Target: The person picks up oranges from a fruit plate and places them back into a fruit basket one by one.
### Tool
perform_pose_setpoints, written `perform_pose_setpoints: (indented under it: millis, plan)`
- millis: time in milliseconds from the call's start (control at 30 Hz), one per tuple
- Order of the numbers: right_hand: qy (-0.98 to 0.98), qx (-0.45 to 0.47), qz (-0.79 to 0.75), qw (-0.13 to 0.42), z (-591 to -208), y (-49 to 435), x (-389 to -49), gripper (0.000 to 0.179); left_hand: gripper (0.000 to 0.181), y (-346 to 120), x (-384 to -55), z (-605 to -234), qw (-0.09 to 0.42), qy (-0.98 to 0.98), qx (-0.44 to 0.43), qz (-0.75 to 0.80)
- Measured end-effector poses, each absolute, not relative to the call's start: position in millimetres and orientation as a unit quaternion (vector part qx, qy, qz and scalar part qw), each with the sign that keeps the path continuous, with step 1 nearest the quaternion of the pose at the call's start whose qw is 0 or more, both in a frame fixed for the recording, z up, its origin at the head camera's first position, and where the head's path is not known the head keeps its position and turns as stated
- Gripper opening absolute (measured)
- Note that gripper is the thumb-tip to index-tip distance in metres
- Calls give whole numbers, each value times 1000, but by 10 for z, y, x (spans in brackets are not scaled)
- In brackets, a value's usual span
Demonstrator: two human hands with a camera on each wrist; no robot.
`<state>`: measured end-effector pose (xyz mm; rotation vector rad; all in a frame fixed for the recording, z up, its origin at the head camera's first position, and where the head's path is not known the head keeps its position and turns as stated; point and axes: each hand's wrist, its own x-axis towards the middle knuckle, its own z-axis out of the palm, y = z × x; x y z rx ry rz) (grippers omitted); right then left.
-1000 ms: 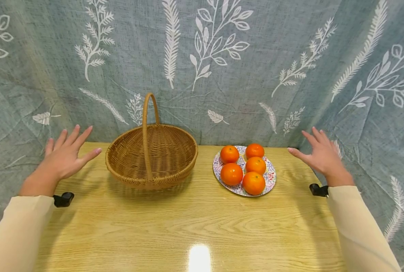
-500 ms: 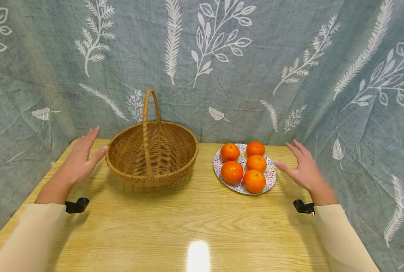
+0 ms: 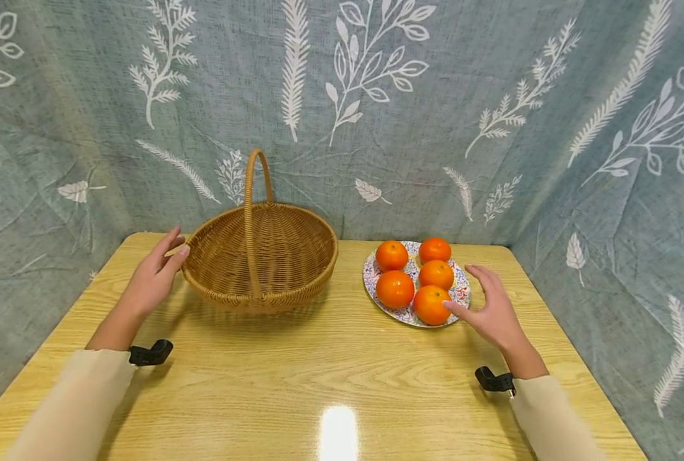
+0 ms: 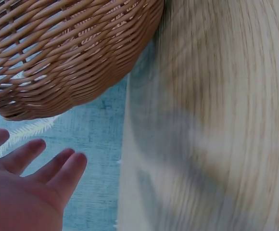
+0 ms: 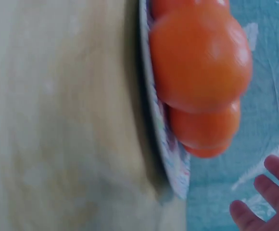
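A brown wicker basket point(image 3: 290, 253) with a tall arched handle stands at the back left. My left hand point(image 3: 150, 285) is at its left rim, fingers loosely extended; in the left wrist view the fingers point(image 4: 69, 178) are spread beneath the woven side. Several oranges lie on a patterned plate point(image 3: 461, 288) at the back right. Beside the plate my right hand point(image 3: 496, 314) reaches in, thumb and fingers apart, its thumb overlapping the nearest orange point(image 3: 430, 306) in the head view. In the right wrist view the spread fingers point(image 5: 272, 192) are to the right of the oranges point(image 5: 202, 57).
Everything rests on a light wooden table point(image 3: 261, 390). A grey-green curtain point(image 3: 215, 77) with white leaf prints hangs behind the table and along both sides. A bright reflection lies near the table's front.
Both hands have moved inward from the sides: the left to the basket's rim, the right to the plate and its nearest orange. Basket, plate and oranges stay in place.
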<state>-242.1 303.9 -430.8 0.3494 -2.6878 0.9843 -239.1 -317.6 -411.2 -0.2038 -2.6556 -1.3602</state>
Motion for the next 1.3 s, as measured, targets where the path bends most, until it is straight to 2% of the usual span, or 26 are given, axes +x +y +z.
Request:
perform_pose_setpoints:
  millis: [433, 900, 1300]
  plan:
    - [-889, 81, 444, 79, -4466, 2793, -2278, 83, 73, -3254, -2415, -4170, -3, -834, -64, -548]
    - [-893, 49, 445, 43, -4542, 2722, -2284, 88, 67, -3305, -2469, -4195, -40, -703, -118, -700]
    - [-888, 50, 455, 46, -4502, 2685, -2284, 82, 67, -3307, -2478, -4187, -49, -672, -138, -726]
